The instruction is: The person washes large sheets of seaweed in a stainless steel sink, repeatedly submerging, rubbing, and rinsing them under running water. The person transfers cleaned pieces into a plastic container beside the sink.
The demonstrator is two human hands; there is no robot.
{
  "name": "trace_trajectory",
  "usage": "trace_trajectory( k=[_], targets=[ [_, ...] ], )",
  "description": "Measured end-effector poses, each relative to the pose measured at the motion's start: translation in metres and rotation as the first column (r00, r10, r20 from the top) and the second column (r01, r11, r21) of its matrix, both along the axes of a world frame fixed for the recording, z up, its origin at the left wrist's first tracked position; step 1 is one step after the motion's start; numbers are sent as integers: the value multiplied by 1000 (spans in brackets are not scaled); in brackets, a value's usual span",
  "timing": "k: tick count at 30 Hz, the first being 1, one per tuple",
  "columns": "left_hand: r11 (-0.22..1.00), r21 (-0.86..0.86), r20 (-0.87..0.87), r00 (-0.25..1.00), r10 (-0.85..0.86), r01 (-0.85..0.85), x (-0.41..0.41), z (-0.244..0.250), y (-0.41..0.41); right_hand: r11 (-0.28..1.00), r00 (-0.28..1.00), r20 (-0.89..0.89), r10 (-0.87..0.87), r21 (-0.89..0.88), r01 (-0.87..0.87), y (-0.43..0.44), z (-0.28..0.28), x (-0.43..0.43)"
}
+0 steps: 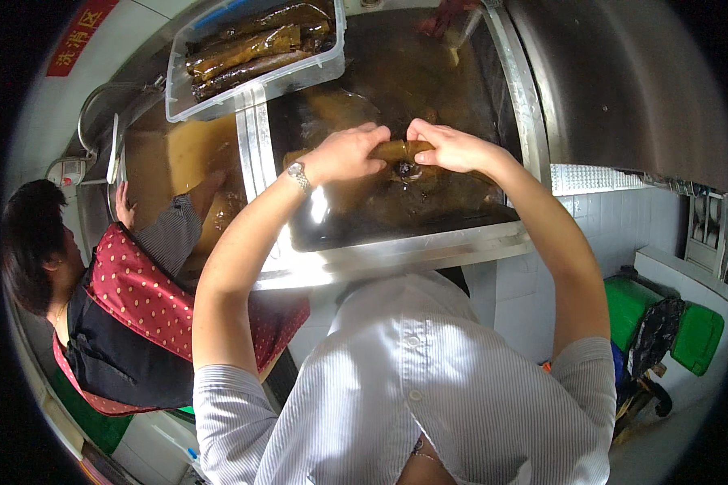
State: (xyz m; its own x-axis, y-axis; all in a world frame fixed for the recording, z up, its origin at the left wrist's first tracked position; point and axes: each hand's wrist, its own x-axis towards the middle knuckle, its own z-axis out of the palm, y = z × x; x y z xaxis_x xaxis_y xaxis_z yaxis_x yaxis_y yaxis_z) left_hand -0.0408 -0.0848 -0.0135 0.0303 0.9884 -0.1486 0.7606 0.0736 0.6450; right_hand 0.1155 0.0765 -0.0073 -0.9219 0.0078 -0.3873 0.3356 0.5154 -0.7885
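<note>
Both of my hands hold a rolled brown-green leaf bundle (pixel 393 150) crosswise over a steel sink basin (pixel 461 239) of dark brown water. My left hand (pixel 355 151), with a metal watch at the wrist, grips the left part of the roll, which seems to extend behind the hand. My right hand (pixel 446 145) pinches its right end between thumb and fingers. Something dark and shiny lies in the water just below the roll. At the upper left, a clear plastic tub (pixel 333 66) holds several similar wet brown rolls (pixel 249 51).
A steel divider (pixel 256 139) separates my basin from a left basin of brownish water. A co-worker in a red dotted garment (pixel 142 291) stands there, one arm reaching into that basin. Green bins (pixel 697 339) with a black plastic bag stand at the lower right.
</note>
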Motion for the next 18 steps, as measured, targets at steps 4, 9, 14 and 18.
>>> trace_trajectory(
  k=[4, 9, 14, 18],
  targets=[
    [995, -53, 60, 995, -82, 85, -2, 0, 3, 994, 994, 83, 68, -92, -60, 5, 3, 0],
    [963, -266, 226, 974, 20, 42, 0, 0, -1, 987, 989, 37, 141, 71, -143, -2, 12, 7],
    [966, -256, 172, 983, 69, -23, 6, 2, -12, 984, 989, 135, 65, 153, -86, -20, 21, 7],
    [996, -89, 84, 996, -1, 8, 10, -1, -16, 986, 964, 225, 142, 56, -158, -10, 11, 0]
  ],
)
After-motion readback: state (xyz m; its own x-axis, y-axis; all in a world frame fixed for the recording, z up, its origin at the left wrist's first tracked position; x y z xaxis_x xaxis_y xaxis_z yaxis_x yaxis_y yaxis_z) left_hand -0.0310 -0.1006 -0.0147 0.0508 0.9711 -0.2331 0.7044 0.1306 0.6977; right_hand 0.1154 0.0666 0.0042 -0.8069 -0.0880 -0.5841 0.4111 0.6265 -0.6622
